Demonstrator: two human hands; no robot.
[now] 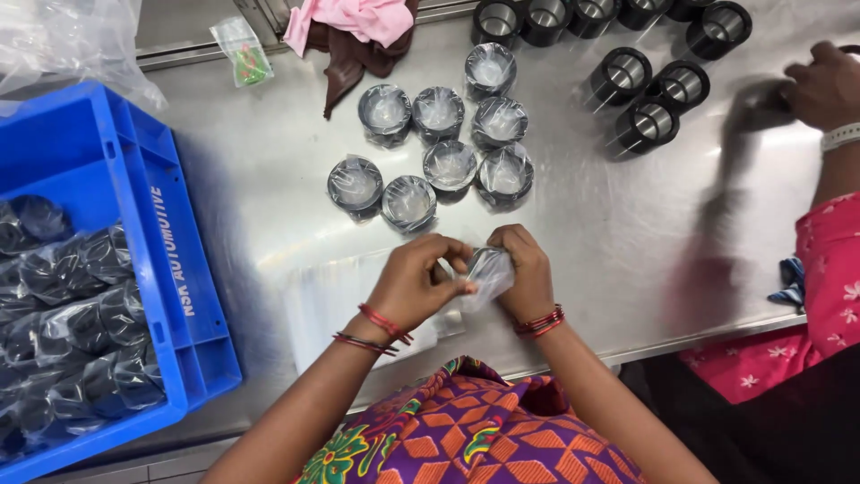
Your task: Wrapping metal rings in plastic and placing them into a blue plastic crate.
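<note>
Both hands are meeting over the steel table (269,179), just in front of the person's body. The left hand (414,280) and the right hand (524,269) are pinching the same clear plastic bag (488,273) between their fingers, with a dark ring-shaped part partly showing inside it, held just above the table. Beyond the hands, eight bagged rings (439,152) are sitting in a loose cluster. Farther back and to the right, bare black rings (649,121) are standing unwrapped. At the left edge, a blue crate (170,269) is holding more wrapped rings. A pink cloth (358,18) is lying at the far side. A co-worker's hand (824,85) is resting at the upper right
</note>
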